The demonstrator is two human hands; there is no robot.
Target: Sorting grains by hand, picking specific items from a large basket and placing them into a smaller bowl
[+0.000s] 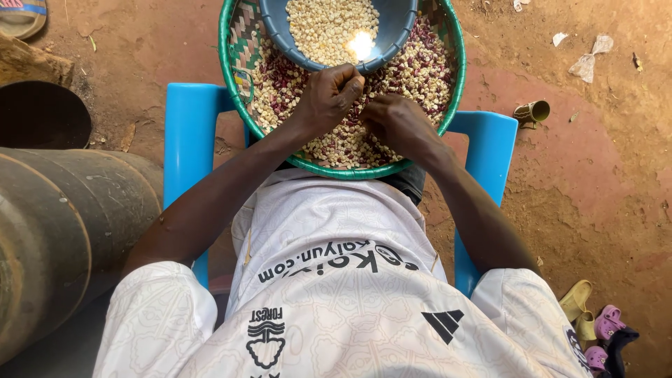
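so i'm looking down at a woven green-rimmed basket [458,66] on the lap, full of mixed purple and pale kernels [420,73], with a blue bowl [399,28] of sorted pale kernels sitting in its far side. left hand [327,98] has its grip curled at the bowl's near rim, pinching something i can't make out. right hand [400,124] is down in the kernels, grip closed loosely. my worry: a nudge on that rim could tip the bowl back into the mix.
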